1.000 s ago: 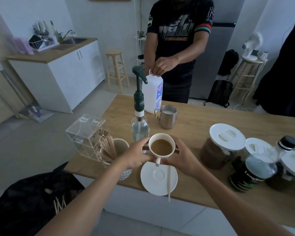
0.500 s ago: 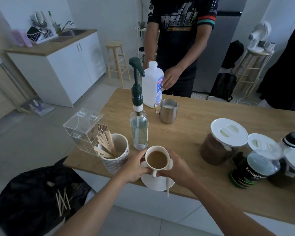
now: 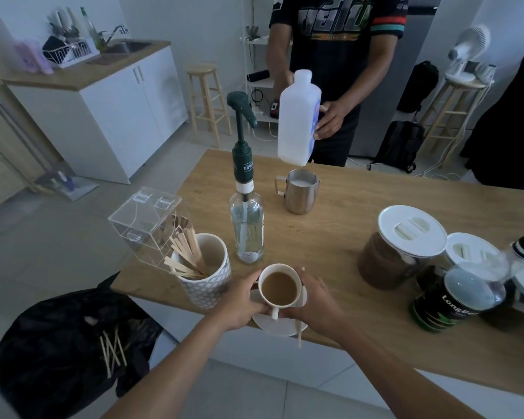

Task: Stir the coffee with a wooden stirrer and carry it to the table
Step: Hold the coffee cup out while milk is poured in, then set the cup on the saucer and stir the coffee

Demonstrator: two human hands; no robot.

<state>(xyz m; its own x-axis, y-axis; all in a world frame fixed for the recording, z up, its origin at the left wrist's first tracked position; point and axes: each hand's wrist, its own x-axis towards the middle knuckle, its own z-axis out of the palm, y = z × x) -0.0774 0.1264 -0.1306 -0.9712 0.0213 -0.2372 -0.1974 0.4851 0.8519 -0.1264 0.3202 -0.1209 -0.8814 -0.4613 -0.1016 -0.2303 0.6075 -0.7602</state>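
Observation:
A white cup (image 3: 274,311) full of light brown coffee (image 3: 278,290) sits over a white saucer (image 3: 280,326) at the near edge of the wooden counter (image 3: 345,237). My left hand (image 3: 239,303) wraps the cup's left side and my right hand (image 3: 318,303) its right side, fingers down by the saucer's rim. The cup's handle points toward me. One wooden stirrer (image 3: 298,334) lies on the saucer's right side, and its end sticks out past the counter edge.
Left of the cup stands a patterned mug of stirrers (image 3: 206,267), with a clear acrylic box (image 3: 146,225) behind. A pump bottle (image 3: 247,234), steel milk jug (image 3: 301,192) and lidded jars (image 3: 400,249) stand around. A person opposite holds a white bottle (image 3: 298,119). A black bin bag (image 3: 73,343) sits below left.
The cup came down from above the saucer and toward the counter edge, both hands staying on it. The person opposite lifted the white bottle off the counter.

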